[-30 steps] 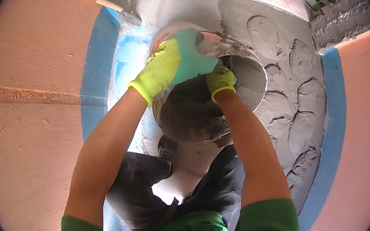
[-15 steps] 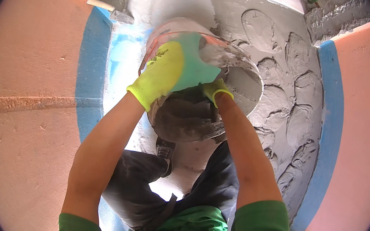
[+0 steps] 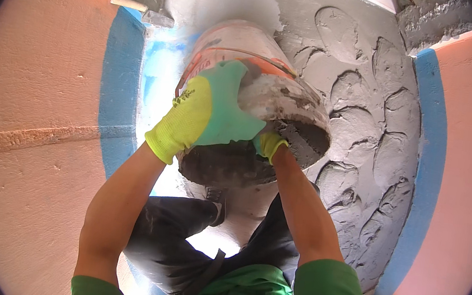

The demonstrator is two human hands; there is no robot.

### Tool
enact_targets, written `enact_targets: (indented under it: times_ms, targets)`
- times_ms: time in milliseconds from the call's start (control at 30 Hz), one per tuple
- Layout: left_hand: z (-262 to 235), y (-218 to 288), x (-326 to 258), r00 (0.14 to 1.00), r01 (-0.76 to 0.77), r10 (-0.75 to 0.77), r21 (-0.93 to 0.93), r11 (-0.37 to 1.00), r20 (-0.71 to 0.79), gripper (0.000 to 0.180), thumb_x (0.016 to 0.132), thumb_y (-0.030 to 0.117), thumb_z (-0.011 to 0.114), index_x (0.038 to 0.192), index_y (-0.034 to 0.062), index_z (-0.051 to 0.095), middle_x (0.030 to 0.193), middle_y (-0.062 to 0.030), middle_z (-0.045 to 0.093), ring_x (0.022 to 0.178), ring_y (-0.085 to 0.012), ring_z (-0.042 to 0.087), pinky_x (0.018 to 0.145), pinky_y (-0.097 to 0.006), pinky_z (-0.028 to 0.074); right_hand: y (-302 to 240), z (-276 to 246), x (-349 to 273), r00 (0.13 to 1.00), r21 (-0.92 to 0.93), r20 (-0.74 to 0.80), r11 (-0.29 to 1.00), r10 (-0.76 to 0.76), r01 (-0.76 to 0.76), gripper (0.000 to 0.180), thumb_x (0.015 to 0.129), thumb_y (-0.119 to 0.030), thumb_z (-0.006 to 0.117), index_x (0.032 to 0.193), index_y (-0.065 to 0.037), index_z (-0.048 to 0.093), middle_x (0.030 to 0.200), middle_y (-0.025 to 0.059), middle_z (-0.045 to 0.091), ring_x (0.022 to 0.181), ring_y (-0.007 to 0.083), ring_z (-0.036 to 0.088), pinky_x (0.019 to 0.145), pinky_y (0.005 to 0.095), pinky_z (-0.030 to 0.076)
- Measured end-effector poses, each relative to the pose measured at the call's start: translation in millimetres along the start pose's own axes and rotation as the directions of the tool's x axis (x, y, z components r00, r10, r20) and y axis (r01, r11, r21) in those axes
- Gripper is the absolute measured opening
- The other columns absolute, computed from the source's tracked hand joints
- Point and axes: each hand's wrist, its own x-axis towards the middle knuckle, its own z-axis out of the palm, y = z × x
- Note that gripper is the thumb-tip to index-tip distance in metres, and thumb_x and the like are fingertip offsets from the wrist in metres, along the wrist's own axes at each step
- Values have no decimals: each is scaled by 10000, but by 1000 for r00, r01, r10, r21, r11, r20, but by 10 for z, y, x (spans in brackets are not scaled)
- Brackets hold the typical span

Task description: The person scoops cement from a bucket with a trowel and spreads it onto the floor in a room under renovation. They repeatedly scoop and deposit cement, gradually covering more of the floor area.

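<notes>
I hold a mortar-smeared plastic bucket (image 3: 267, 86) tipped on its side, its mouth turned down to the right over a floor strip of wet grey mortar (image 3: 368, 122). My left hand (image 3: 207, 114), in a yellow and green glove, presses flat on the bucket's wall. My right hand (image 3: 269, 144), in the same kind of glove, grips the bucket's lower rim, and most of it is hidden under the bucket. Grey mortar fills the bucket's mouth (image 3: 302, 138).
The strip runs between two blue painted bands (image 3: 119, 92) and orange walls (image 3: 36, 93) on either side. Several scooped lumps of mortar (image 3: 383, 195) cover its right part. My dark trousers and shoe (image 3: 214, 201) stand on it. A rough block wall (image 3: 434, 24) lies beyond.
The bucket has tipped further over, its mouth swinging down and right. My right hand has slid lower under the rim. My left hand stays on the wall.
</notes>
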Motion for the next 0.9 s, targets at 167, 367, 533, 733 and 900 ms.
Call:
enact_targets:
  times_ms: [167,367,533,733,900]
  targets:
    - [2,-10,-67,1000,-11,11,23,1000,11,558,576,246,880,1012,13,621,890,-136,653,767,-317,616,716,-374,515,141,286,-203,967,433,247,887,56,-162,268,956,-257,480,1042,-73,654,831,55,656,689,228,635,586,330,512]
    - [-52,-29,-131,1000,14,-14,-29,999,-20,571,583,225,871,1053,11,629,891,-119,653,741,-246,599,712,-343,511,317,654,-836,689,715,696,277,-199,-642,281,982,-318,441,1020,-85,594,683,-24,519,516,115,506,443,291,424]
    - [-50,64,-63,991,132,-133,39,990,8,578,616,269,860,1081,11,633,895,-130,649,748,-236,593,713,-331,502,511,820,-1399,676,689,720,53,-157,-723,311,998,-348,450,1062,-69,572,645,-56,468,432,54,425,369,233,334]
    - [-43,25,1,997,69,-65,85,994,-50,542,681,342,820,1064,10,629,886,-160,641,777,-259,608,748,-380,494,666,704,-2343,527,631,660,14,-535,-776,259,1025,-222,421,1034,13,530,572,-64,384,350,31,347,301,231,277]
    - [-204,-318,302,996,73,-74,-25,997,-42,375,851,315,683,1029,-11,632,823,-73,639,755,-147,554,692,-326,472,914,310,-3246,583,688,456,-150,-672,-710,311,1048,-231,401,994,51,522,503,-49,311,300,46,285,242,222,240]
